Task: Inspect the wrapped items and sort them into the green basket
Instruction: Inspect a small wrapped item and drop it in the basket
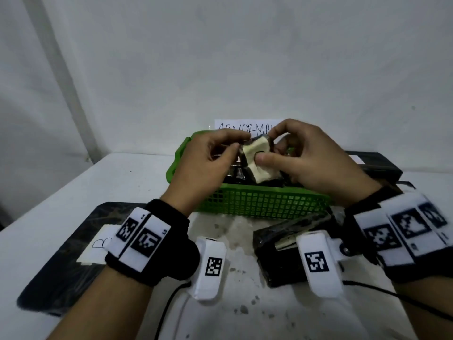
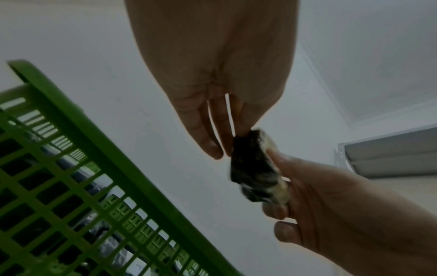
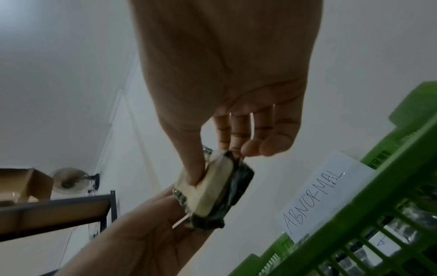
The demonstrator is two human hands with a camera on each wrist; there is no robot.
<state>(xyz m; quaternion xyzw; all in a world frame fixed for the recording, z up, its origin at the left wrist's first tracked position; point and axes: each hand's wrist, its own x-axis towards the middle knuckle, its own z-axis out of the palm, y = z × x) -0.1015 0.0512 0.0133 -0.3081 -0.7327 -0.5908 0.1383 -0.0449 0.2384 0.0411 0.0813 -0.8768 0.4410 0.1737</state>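
Both hands met above the green basket (image 1: 264, 204), sharing one wrapped item (image 1: 257, 158), a cream slab with dark edges under clear film. Fingertips of the left hand (image 1: 206, 165) pinched the item's left end, while the right hand (image 1: 311, 160) clasped its other side, thumb pressed flat on the cream face and fingers curled behind. Inside the basket lay more dark wrapped pieces. Behind the basket stood a white paper sign (image 3: 326, 196) lettered ABNORMAL. In front of the basket, on the stained white table (image 1: 73, 182), lay a black wrapped block (image 1: 277, 256), and to the basket's front left a dark tray (image 1: 71, 261) carried a paper label.
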